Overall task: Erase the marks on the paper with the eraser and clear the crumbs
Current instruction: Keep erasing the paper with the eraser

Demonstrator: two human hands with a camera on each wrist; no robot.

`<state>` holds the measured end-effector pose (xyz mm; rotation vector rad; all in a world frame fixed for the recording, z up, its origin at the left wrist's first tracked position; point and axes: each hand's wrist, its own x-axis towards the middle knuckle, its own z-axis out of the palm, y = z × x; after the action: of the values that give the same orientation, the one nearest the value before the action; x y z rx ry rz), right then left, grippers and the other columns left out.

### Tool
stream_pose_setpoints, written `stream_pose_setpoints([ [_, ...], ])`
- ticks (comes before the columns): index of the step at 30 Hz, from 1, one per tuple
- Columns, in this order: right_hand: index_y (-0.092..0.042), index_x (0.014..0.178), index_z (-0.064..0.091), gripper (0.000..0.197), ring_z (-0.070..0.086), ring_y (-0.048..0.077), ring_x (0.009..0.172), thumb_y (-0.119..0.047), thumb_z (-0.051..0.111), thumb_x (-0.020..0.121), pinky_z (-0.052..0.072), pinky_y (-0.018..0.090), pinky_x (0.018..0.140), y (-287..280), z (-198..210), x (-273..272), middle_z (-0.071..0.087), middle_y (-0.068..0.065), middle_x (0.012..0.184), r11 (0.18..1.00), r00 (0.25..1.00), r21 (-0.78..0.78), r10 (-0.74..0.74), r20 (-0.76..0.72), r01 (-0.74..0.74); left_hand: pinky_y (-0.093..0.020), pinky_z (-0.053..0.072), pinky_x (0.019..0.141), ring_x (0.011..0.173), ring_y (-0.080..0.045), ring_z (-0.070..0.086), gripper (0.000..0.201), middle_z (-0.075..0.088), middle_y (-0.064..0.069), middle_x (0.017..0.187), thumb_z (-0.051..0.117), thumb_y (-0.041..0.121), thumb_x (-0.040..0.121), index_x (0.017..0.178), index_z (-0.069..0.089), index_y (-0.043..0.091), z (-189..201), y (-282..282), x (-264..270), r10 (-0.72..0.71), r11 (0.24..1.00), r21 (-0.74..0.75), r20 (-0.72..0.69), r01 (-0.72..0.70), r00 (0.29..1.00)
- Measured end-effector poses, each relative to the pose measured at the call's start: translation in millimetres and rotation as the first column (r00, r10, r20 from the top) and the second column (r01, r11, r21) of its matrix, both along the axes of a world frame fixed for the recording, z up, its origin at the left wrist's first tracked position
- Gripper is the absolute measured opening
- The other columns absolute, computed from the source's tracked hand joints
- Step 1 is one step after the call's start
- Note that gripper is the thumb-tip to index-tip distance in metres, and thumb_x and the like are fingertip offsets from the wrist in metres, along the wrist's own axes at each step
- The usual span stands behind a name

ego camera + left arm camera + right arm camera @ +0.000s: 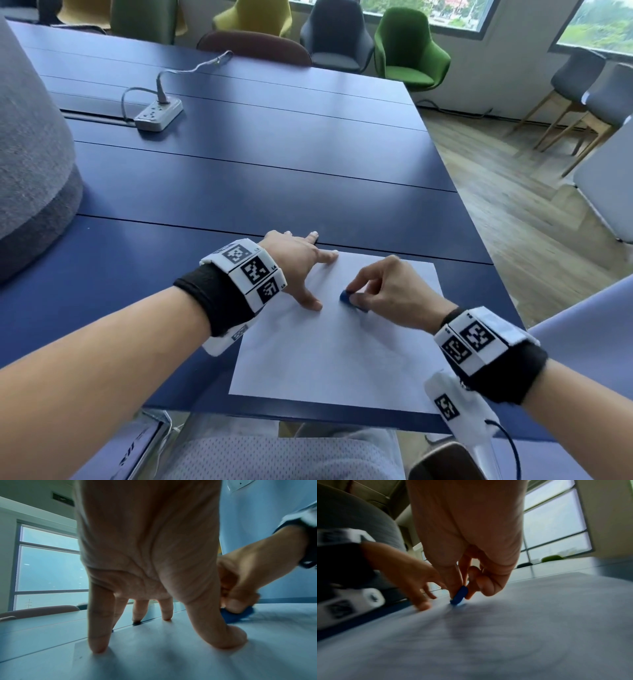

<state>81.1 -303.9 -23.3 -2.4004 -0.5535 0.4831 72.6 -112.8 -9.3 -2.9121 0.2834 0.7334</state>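
My paper [329,346] lies at the counter's [239,164] near edge. My left hand [301,263], fingers spread, presses it; my right hand [383,294] pinches the blue eraser [347,297] just beside.

White paper [329,356] lies flat on table nr the front edge, slightly skewed. Small blue eraser [350,298] is tilted, lower tip touching paper's upper-middle area. No marks or crumbs discernible.
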Motion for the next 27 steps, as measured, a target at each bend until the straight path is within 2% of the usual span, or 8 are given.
stream_pose_setpoints([
  [2, -0.018, 0.081, 0.077, 0.005, 0.052, -0.001, 0.044, -0.017, 0.073, 0.078, 0.035, 0.006, 0.045, 2.7, 0.9, 2.3, 0.066, -0.002, 0.057, 0.999, 0.999, -0.016, 0.037, 0.003, -0.037, -0.045, 0.032, 0.107, 0.146, -0.039, 0.021, 0.104, 0.0, 0.0, 0.165, 0.067, 0.073, 0.071, 0.152, 0.006, 0.049, 0.0, 0.6, -0.1, -0.001, 1.0, -0.001, 0.004, 0.001, 1.0],
  [5, -0.021, 0.079, 0.077, 0.005, 0.053, -0.004, 0.047, -0.018, 0.073, 0.077, 0.033, 0.003, 0.043, 0.7, 3.3, 18.6, 0.064, -0.006, 0.056, 0.995, 0.989, -0.003, -0.095, 0.11, 0.096, -0.045, 0.031, 0.107, 0.146, -0.038, 0.021, 0.103, 0.0, 0.0, 0.165, 0.067, 0.072, 0.072, 0.152, 0.005, 0.049, 0.2, -0.3, -0.1, -0.004, 1.0, 0.003, 0.004, 0.004, 1.0],
  [6, -0.02, 0.079, 0.077, 0.006, 0.053, -0.003, 0.046, -0.017, 0.073, 0.077, 0.033, 0.004, 0.043, 0.6, 2.9, 17.3, 0.063, -0.006, 0.055, 0.996, 0.991, 0.003, -0.085, 0.1, 0.085, -0.045, 0.031, 0.107, 0.146, -0.038, 0.021, 0.103, 0.0, 0.0, 0.165, 0.067, 0.072, 0.072, 0.152, 0.005, 0.049, 0.2, -0.8, -0.4, -0.002, 1.0, 0.005, 0.002, 0.002, 1.0],
  [10, -0.018, 0.083, 0.078, 0.009, 0.048, 0.002, 0.043, -0.014, 0.073, 0.077, 0.036, 0.01, 0.046, 9.2, 6.4, 0.9, 0.063, -0.004, 0.055, 0.987, 0.986, -0.031, 0.152, -0.071, -0.155, -0.045, 0.032, 0.107, 0.146, -0.038, 0.021, 0.103, 0.0, 0.0, 0.165, 0.066, 0.073, 0.072, 0.152, 0.004, 0.049, 1.5, -0.3, -1.0, 0.002, 1.0, 0.009, 0.001, -0.002, 1.0],
  [14, -0.021, 0.082, 0.078, 0.007, 0.052, -0.001, 0.046, -0.017, 0.074, 0.077, 0.038, 0.008, 0.049, 8.5, 4.8, 17.5, 0.066, -0.004, 0.06, 1.0, 0.995, -0.005, -0.012, 0.097, 0.012, -0.044, 0.032, 0.107, 0.146, -0.037, 0.022, 0.103, 0.0, 0.0, 0.165, 0.065, 0.073, 0.073, 0.152, 0.005, 0.05, 1.7, -2.0, -1.1, -0.001, 1.0, 0.01, 0.004, 0.001, 1.0],
  [19, -0.021, 0.084, 0.077, 0.012, 0.049, 0.001, 0.046, -0.012, 0.072, 0.078, 0.039, 0.013, 0.05, 7.4, 7.3, -2.3, 0.063, -0.008, 0.056, 0.973, 0.971, -0.06, 0.218, -0.093, -0.224, -0.043, 0.035, 0.105, 0.144, -0.036, 0.027, 0.103, 0.001, 0.0, 0.165, 0.065, 0.075, 0.071, 0.152, 0.005, 0.049, 1.8, -0.4, -0.5, -0.003, 1.0, 0.02, 0.007, 0.002, 1.0],
  [23, -0.016, 0.085, 0.078, 0.01, 0.051, -0.002, 0.046, -0.013, 0.074, 0.077, 0.035, 0.005, 0.048, 6.6, 4.7, 10.3, 0.063, -0.004, 0.06, 0.999, 0.995, -0.017, 0.049, 0.09, -0.048, -0.043, 0.035, 0.105, 0.144, -0.035, 0.029, 0.102, 0.001, 0.0, 0.165, 0.064, 0.075, 0.072, 0.151, 0.005, 0.05, 2.0, -2.7, -1.5, -0.006, 1.0, 0.031, 0.016, 0.005, 1.0],
  [27, -0.021, 0.084, 0.078, 0.013, 0.052, 0.004, 0.053, -0.011, 0.073, 0.078, 0.042, 0.016, 0.054, 6.2, 5.0, -8.2, 0.066, -0.001, 0.064, 0.956, 0.957, -0.084, 0.27, -0.107, -0.28, -0.043, 0.036, 0.105, 0.144, -0.034, 0.029, 0.102, 0.002, 0.001, 0.165, 0.064, 0.075, 0.072, 0.151, 0.006, 0.05, 3.1, -3.2, -2.3, 0.0, 0.999, 0.034, 0.015, -0.001, 1.0],
])
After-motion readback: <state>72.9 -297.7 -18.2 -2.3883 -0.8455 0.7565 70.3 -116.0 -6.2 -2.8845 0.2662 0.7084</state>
